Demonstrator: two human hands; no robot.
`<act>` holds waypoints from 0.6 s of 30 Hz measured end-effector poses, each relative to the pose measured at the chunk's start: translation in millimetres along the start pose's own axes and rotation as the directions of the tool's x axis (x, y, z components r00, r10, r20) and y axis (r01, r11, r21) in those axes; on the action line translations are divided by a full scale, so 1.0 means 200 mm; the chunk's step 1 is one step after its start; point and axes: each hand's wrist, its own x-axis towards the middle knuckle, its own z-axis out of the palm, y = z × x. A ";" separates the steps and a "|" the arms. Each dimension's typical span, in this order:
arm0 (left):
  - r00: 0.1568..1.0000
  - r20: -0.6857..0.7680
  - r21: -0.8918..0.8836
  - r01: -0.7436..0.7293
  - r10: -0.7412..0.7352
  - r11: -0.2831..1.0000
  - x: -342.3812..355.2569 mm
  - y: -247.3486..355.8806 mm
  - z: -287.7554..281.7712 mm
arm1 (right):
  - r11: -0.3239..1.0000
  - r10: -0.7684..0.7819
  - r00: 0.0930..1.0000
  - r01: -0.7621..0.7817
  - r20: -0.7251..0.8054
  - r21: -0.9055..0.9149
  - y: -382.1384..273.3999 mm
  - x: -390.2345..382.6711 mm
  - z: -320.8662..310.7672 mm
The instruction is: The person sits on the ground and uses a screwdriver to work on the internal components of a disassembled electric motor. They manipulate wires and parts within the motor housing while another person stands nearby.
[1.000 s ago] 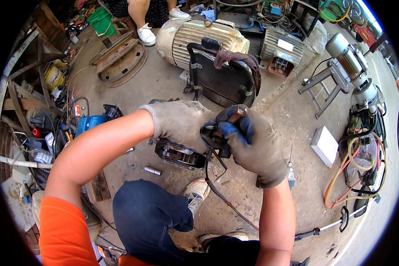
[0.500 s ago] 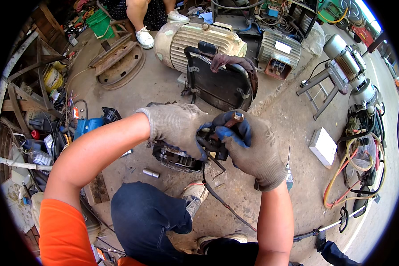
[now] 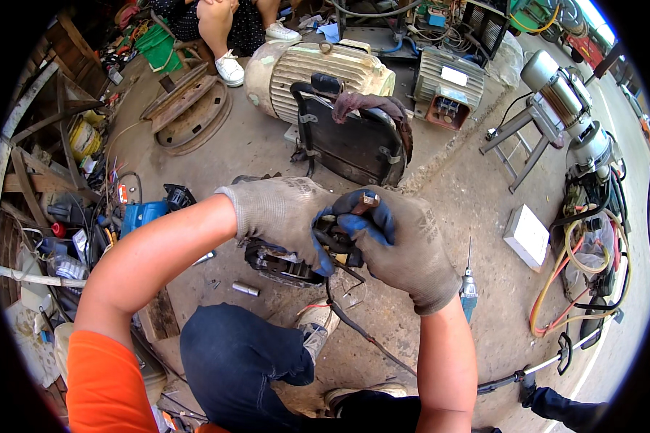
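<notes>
Both of my hands wear grey knit gloves with blue palms and meet over a dark, open machine part (image 3: 276, 263) with a black cable (image 3: 361, 326) trailing from it. My left hand (image 3: 285, 216) curls around a dark piece at its upper side, its blue fingertips pointing down. My right hand (image 3: 404, 234) is closed on a slim tool with a brown, blunt end (image 3: 368, 200) sticking up between thumb and fingers. The tool's lower end is hidden by the gloves, so its kind is unclear. A short metal cylinder (image 3: 245, 289) lies on the floor beside the part.
A power drill (image 3: 469, 292) stands right of my right forearm. Ahead are a black-framed seat (image 3: 354, 148), a large cream motor (image 3: 318, 76) and a grey motor (image 3: 451, 76). A white box (image 3: 527, 237) and hoses lie at right. Another person's legs (image 3: 220, 36) show at the far left.
My hands have shifted slightly left in the view, with the whole scene shifting a little too. The brown tool end has tilted left and sits lower. Both hands keep their grip.
</notes>
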 end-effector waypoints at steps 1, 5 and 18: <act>1.000 0.008 0.016 0.009 -0.009 1.000 0.00 0.00 0.00 | 0.999 -0.015 1.000 0.016 0.010 -0.028 0.00 0.00 0.00; 0.999 -0.030 -0.045 -0.018 0.017 0.999 0.01 -0.03 0.03 | 0.994 -0.043 0.999 0.045 0.024 -0.104 -0.01 0.01 0.00; 0.996 0.004 0.016 0.084 -0.084 0.996 0.01 -0.01 0.02 | 0.995 0.033 0.999 -0.032 0.009 -0.099 0.02 0.01 0.00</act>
